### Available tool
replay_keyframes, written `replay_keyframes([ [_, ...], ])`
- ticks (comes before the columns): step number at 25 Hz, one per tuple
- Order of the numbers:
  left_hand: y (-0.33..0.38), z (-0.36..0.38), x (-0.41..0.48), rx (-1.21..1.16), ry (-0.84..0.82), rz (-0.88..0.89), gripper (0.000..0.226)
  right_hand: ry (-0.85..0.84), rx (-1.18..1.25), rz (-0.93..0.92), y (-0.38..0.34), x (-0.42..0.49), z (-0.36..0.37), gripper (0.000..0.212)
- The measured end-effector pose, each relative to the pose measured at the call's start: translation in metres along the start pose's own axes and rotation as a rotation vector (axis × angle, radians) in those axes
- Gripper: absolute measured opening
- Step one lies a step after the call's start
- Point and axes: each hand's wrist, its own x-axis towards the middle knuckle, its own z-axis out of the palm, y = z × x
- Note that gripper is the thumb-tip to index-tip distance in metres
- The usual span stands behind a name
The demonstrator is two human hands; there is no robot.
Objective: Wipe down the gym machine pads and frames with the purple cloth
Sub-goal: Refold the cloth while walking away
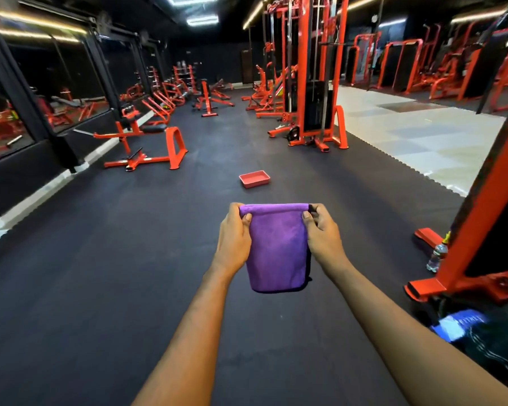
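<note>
Head view: two bare forearms reach forward above a dark gym floor (100, 259). The left grip (233, 232) and right grip (323, 232) are each clamped on an upper corner of the folded purple cloth (277, 253), thumbs in front. The cloth hangs between them, off the floor. A red tray (254, 179) lies on the floor beyond. A red machine frame (481, 200) stands at right.
</note>
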Motion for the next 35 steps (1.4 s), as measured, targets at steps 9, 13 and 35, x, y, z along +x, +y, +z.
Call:
replay_keyframes([
  [9,-0.116,0.128,0.297,0.001,0.004,-0.003,0.011,0.002,0.009,0.013,0.091,0.322,0.065,0.015],
  [13,-0.158,0.166,0.417,-0.008,0.045,-0.025,0.009,-0.030,-0.014,0.026,0.117,0.453,0.098,0.016],
  [35,-0.471,0.434,1.106,-0.030,-0.054,-0.086,0.006,-0.036,-0.066,0.100,0.348,1.185,0.293,0.014],
])
